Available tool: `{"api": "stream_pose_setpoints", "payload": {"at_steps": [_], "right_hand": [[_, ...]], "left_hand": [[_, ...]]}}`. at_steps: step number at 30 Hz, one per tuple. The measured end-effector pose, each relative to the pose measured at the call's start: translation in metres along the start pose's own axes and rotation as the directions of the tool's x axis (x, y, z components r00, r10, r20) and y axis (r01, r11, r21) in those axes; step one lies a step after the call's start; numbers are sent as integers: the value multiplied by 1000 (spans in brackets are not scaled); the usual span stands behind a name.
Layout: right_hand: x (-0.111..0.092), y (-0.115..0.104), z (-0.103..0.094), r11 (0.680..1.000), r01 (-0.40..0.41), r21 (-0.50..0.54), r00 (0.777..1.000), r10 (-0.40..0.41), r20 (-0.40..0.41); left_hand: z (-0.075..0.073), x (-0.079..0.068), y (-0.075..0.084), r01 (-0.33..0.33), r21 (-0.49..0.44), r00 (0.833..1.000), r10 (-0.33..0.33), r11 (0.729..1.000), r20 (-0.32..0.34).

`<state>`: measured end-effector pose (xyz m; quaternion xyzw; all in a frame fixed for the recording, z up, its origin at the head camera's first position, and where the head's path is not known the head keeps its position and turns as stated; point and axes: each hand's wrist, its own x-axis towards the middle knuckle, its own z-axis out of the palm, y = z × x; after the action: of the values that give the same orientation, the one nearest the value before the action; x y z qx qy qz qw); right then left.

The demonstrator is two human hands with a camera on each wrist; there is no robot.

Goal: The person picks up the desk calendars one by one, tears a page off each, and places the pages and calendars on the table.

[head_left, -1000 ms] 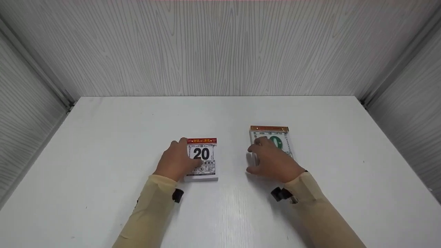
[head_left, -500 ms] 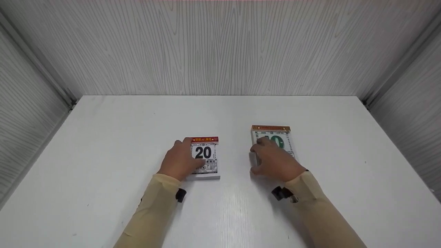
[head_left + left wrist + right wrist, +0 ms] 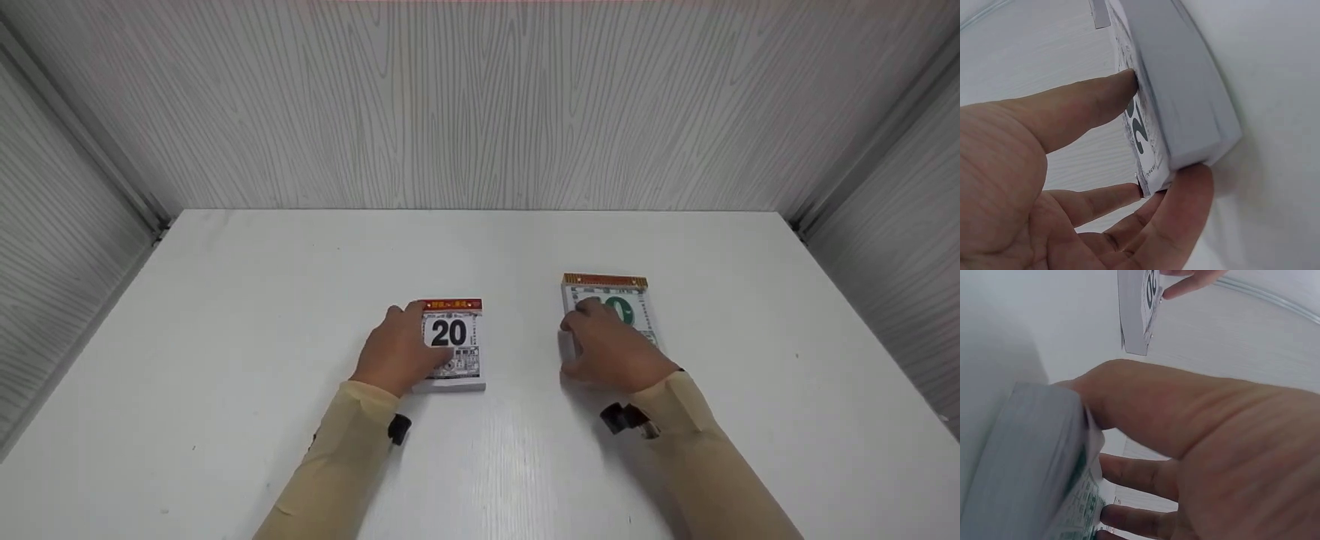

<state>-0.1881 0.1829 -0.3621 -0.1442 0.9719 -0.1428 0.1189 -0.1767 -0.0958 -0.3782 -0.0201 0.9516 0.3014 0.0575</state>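
Note:
In the head view, a red-topped tear-off calendar (image 3: pixel 449 332) showing a black 20 lies on the white table (image 3: pixel 517 450). My left hand (image 3: pixel 397 349) holds it from the left, the thumb on its printed face. The left wrist view shows the thumb pressed on that face and a finger against the end of the page block. To the right lies a second tear-off calendar (image 3: pixel 621 307) with an orange-brown top and green print. My right hand (image 3: pixel 616 351) covers its lower left and grips it with bent fingers; the thumb goes behind its thick edge in the right wrist view.
A pale wood-grain panel (image 3: pixel 480 105) rises behind the table's back edge. Similar side panels (image 3: pixel 67 210) stand at left and right. A gap of bare tabletop separates the two calendars.
The green-print calendar and my right hand have shifted a little to the right. The red-topped calendar has slid slightly rightward with my left hand. The view itself has also moved slightly.

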Motion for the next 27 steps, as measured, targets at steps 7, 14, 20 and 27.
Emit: {"api": "stream_pose_setpoints", "payload": {"at_steps": [7, 14, 20, 27], "right_hand": [[-1, 1, 0, 1000, -24, 1, 1000, 24, 9], [-2, 1, -1, 999, -32, 1, 999, 32, 17], [-2, 2, -3, 1000, -1, 7, 1000, 1, 13], [0, -4, -7, 997, 80, -7, 994, -81, -70]], "left_hand": [[2, 0, 0, 2, -3, 1000, -2, 1000, -5], [3, -1, 1, 1, -10, 1000, -1, 1000, -9], [-1, -2, 0, 5, -36, 1000, -6, 999, -12], [-12, 0, -3, 30, -32, 1000, -30, 999, -9]]}}
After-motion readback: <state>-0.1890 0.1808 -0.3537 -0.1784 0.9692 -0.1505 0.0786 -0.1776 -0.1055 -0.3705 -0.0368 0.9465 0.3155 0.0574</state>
